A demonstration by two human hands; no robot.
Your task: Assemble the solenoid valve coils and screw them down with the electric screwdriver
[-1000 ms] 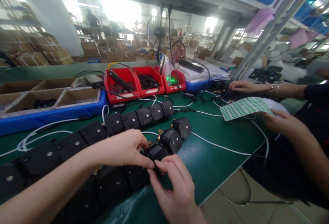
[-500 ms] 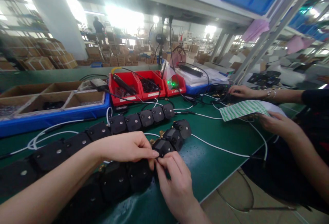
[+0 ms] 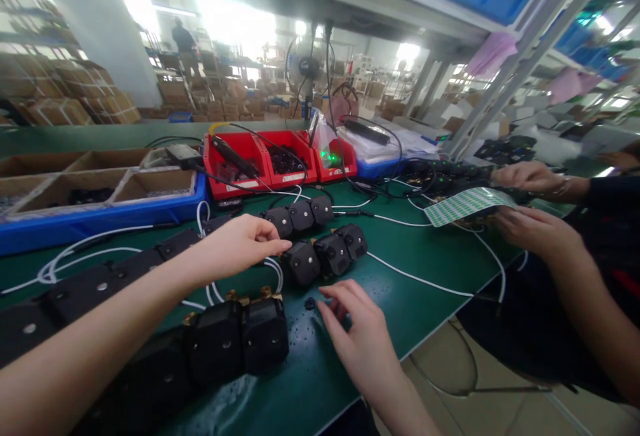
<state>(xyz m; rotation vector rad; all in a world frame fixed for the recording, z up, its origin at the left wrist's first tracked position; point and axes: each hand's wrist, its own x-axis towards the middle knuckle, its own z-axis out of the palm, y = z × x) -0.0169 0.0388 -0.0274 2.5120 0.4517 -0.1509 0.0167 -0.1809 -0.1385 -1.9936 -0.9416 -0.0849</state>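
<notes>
My left hand (image 3: pixel 245 243) is over the back of a boxy black unit (image 3: pixel 303 263), its thumb tip at the unit's upper left edge. Its fingers are curled towards the thumb, and whatever lies between them is hidden. My right hand (image 3: pixel 355 326) hovers low over the green table with thumb and fingers apart, holding nothing. Just left of its fingertips, a small round black part (image 3: pixel 310 303) lies on the table. Nearer me stands a row of similar black units (image 3: pixel 265 333) with brass fittings (image 3: pixel 266 293) on the back.
Another row of black units (image 3: pixel 300 216) stands behind, with white cables (image 3: pixel 420 276) around. Farther back are red bins (image 3: pixel 237 163) and a blue divided tray (image 3: pixel 193 206). At right, a co-worker's hand (image 3: pixel 543 233) holds a sheet of green labels (image 3: pixel 467 204).
My hands have come apart: the left moved up and away, the right drew back and opened. The small round black part now shows on the table. The co-worker's far hand moved right.
</notes>
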